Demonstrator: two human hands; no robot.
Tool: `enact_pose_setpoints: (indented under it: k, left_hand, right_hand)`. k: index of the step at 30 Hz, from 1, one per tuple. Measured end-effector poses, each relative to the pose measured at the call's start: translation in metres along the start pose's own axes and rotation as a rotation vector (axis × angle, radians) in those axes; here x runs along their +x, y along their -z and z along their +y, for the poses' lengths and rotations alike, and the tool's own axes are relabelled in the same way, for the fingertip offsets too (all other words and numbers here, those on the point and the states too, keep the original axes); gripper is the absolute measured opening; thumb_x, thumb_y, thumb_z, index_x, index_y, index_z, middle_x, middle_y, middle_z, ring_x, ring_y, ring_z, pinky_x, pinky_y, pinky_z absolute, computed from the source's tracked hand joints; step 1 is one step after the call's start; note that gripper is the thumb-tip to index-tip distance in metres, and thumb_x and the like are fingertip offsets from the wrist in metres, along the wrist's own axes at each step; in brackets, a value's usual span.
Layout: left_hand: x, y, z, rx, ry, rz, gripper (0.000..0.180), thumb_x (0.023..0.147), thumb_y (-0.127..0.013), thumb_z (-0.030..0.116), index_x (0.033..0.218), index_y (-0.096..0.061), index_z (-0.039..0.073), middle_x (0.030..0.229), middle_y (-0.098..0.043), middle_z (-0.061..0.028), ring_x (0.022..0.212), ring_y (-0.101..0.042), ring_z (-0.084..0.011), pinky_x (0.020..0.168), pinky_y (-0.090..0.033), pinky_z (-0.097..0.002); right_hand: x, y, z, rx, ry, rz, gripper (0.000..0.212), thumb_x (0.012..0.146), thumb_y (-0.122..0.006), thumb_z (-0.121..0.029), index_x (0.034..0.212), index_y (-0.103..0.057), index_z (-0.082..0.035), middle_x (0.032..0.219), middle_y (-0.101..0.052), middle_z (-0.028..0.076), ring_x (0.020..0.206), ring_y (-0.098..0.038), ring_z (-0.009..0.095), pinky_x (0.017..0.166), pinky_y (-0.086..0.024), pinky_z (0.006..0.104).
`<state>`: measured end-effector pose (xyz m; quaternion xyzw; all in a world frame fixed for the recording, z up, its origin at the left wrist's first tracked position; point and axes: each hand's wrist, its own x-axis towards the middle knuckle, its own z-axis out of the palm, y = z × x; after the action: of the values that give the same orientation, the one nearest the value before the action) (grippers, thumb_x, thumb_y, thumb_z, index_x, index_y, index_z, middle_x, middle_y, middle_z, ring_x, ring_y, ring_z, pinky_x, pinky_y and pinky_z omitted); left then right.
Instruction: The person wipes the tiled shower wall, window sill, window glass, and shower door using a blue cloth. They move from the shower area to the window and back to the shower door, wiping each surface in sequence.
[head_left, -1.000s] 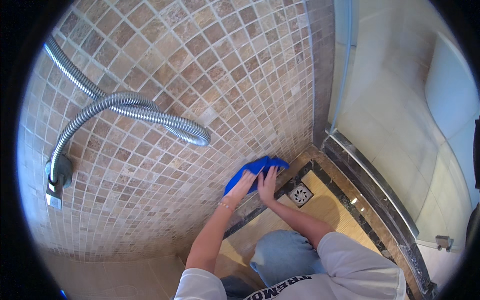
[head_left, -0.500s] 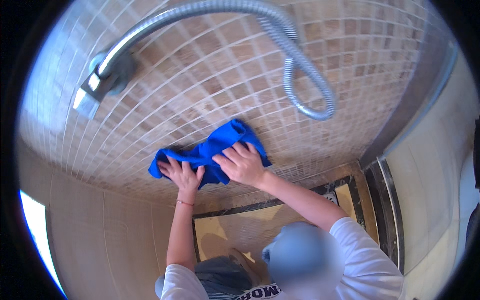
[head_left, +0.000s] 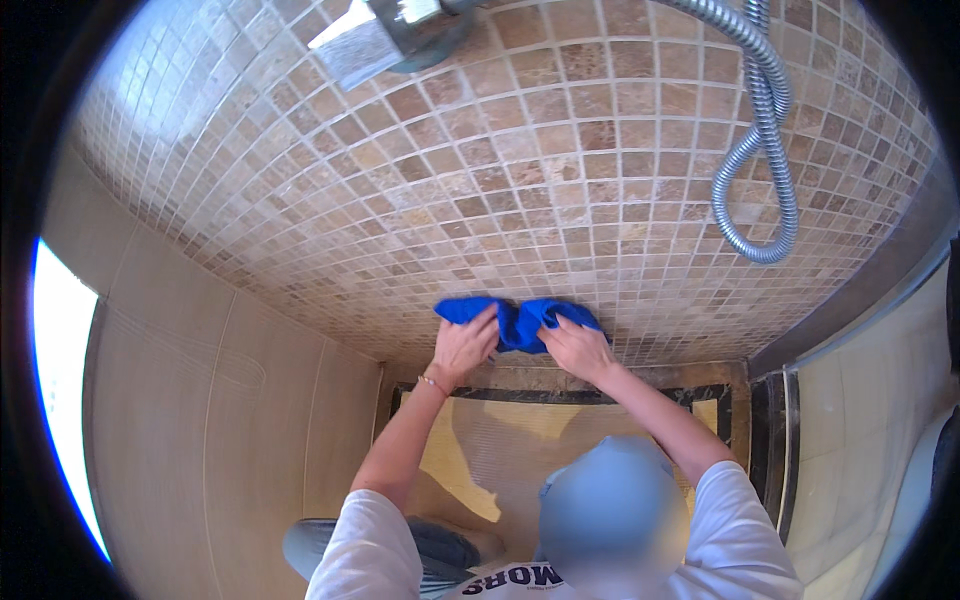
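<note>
A bunched blue cloth [head_left: 519,328] lies against the low part of the mosaic-tiled wall [head_left: 560,215], just above the floor. On its left end, my left hand [head_left: 466,345] has its fingers bent over the fabric; a thin bracelet circles that wrist. My right hand [head_left: 578,347] grips the other end, with its fingertips partly hidden in the folds. Between the two hands the fabric is creased together. Both forearms reach forward from white short sleeves.
A chrome shower fitting [head_left: 370,45] juts from the wall at the top, and its looped metal hose [head_left: 770,170] hangs at right. A plain tiled wall [head_left: 160,400] stands at left. Dark-edged beige flooring [head_left: 560,420] lies below, and a dark threshold strip [head_left: 775,450] runs along the right.
In the picture, both hands and the cloth sit farther right and lower on the wall. The cloth is more bunched up. The view has shifted too, with the hose now farther right.
</note>
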<state>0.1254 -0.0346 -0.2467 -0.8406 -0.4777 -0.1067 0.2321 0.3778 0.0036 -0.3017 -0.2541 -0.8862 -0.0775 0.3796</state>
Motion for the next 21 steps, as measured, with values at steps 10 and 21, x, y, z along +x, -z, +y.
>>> enact_pose_setpoints:
  k: [10,21]
  left_hand:
    - [0.067,0.085,-0.053,0.195,0.293,0.504,0.048,0.081,-0.059,0.035,0.121,-0.060,0.009,0.142,-0.036,-0.0296,0.130,-0.020,-0.0628,0.102,-0.015,-0.0712]
    - [-0.034,0.030,-0.072,0.098,0.067,0.188,0.038,0.081,-0.066,0.039,0.112,-0.061,0.017,0.140,-0.047,-0.0095,0.111,-0.053,-0.0257,0.086,-0.040,-0.0529]
  right_hand:
    - [0.171,0.081,-0.042,-0.272,-0.047,0.314,0.034,0.086,-0.053,-0.021,0.118,-0.061,-0.015,0.114,-0.061,-0.001,0.118,-0.052,0.018,0.092,-0.039,0.0331]
    - [0.113,0.016,-0.052,0.057,-0.137,-0.496,0.023,0.089,-0.049,-0.014,0.107,-0.062,-0.006,0.109,-0.065,0.014,0.100,-0.064,0.026,0.079,-0.054,0.0338]
